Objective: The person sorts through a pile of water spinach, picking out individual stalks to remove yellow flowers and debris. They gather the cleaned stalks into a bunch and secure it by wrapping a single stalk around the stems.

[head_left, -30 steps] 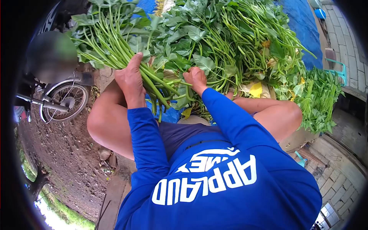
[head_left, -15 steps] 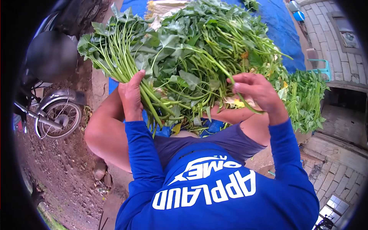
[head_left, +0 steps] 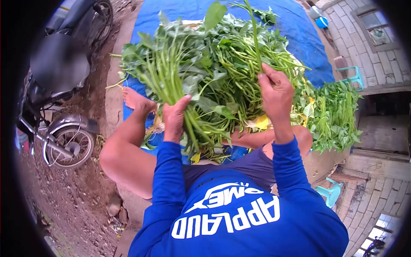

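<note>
My left hand [head_left: 174,120] is wrapped round a bunch of long green leafy stems [head_left: 165,75], whose leaves point away from me and whose cut ends hang toward my lap. In my right hand [head_left: 276,88] a single green stem [head_left: 255,38] is pinched, standing up with a broad leaf near its top. Between and beyond both hands lies a large pile of the same leafy greens [head_left: 239,64] on a blue tarp [head_left: 306,36]. A yellow leaf [head_left: 262,122] lies just below my right hand.
Tied-looking bundles of greens [head_left: 336,115] lie at the right edge. A motorcycle [head_left: 70,141] stands at the left on dirt. Teal plastic stools [head_left: 353,77] are on the right, near a block wall [head_left: 370,51]. My bare legs are folded around the pile's near side.
The bunch in my left hand has moved right and is more upright. My right hand has raised the single stem, which now points up and away. The view has shifted slightly.
</note>
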Tool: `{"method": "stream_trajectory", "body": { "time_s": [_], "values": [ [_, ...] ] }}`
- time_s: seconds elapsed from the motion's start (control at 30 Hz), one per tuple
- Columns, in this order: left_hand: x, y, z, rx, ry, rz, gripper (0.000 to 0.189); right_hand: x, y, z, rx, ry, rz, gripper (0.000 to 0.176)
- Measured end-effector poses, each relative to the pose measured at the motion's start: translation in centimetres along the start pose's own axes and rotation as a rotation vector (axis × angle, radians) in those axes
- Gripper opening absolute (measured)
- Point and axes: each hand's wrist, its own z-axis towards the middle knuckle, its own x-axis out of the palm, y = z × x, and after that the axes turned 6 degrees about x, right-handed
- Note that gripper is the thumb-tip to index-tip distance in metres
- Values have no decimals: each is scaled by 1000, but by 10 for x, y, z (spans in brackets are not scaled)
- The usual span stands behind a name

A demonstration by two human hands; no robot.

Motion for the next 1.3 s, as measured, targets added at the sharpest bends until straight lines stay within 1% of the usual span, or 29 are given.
{"method": "stream_trajectory", "body": {
  "time_s": [0.1,0.17,0.23,0.27,0.33,0.37,0.4,0.43,0.47,0.5,0.57,0.6,0.67,0.7,0.77,0.8,0.83,0.87,0.93,1.07,1.17,1.2,1.27,1.3],
  "values": [
    [7,32,-4,-86,56,-106,32,42,8,-20,-80,58,-168,32],
    [4,58,-5,-185,63,-137,31,77,-5,-46,-72,276,-331,34],
    [-5,87,-4,-318,73,-274,28,113,-43,-81,251,626,-156,37],
    [-15,107,1,-385,95,-361,24,118,-52,-91,297,685,-142,38],
    [-20,107,-3,-527,84,-430,24,126,-67,-108,382,806,-118,39],
    [-23,107,-7,-600,76,-466,23,132,-78,-114,382,801,-75,40],
    [-29,112,-8,-599,126,-488,21,135,-85,-118,392,795,-31,41],
    [-31,117,-5,-601,105,-438,22,136,-93,-124,400,783,13,42],
    [-31,122,-5,-521,76,-365,25,136,-100,-125,445,808,42,42],
    [-29,130,-4,-440,49,-295,29,140,-107,-127,443,802,81,43],
    [-4,114,-21,-208,-102,-158,37,149,-133,-136,441,789,156,45],
    [5,109,-27,-93,-177,-87,42,151,-137,-137,436,782,170,42],
    [11,106,-32,-63,-212,16,50,154,-147,-141,431,767,199,38],
    [11,108,-31,-45,-226,67,55,152,-142,-140,489,749,216,35],
    [2,111,-25,-106,-168,72,54,145,-135,-139,611,710,245,31],
    [-2,111,-22,-151,-132,45,53,146,-135,-137,622,680,319,27],
    [-5,110,-20,-194,-97,19,52,142,-136,-136,601,734,280,28],
    [-4,112,-21,-177,-110,1,46,136,-138,-131,576,789,241,28],
    [-9,119,-18,-175,-95,-31,44,123,-127,-119,557,869,119,29],
    [-8,123,-15,-188,-72,-95,40,117,-113,-103,460,774,-145,34],
    [-6,105,-19,-275,-8,-170,46,111,-102,-95,429,640,-38,32],
    [-7,104,-19,-328,0,-168,40,108,-89,-89,496,638,-57,31],
    [-8,102,-19,-433,21,-164,29,119,-106,-95,555,709,-44,31],
    [-9,104,-19,-455,40,-179,28,123,-110,-96,582,744,-39,31]
  ]
}}
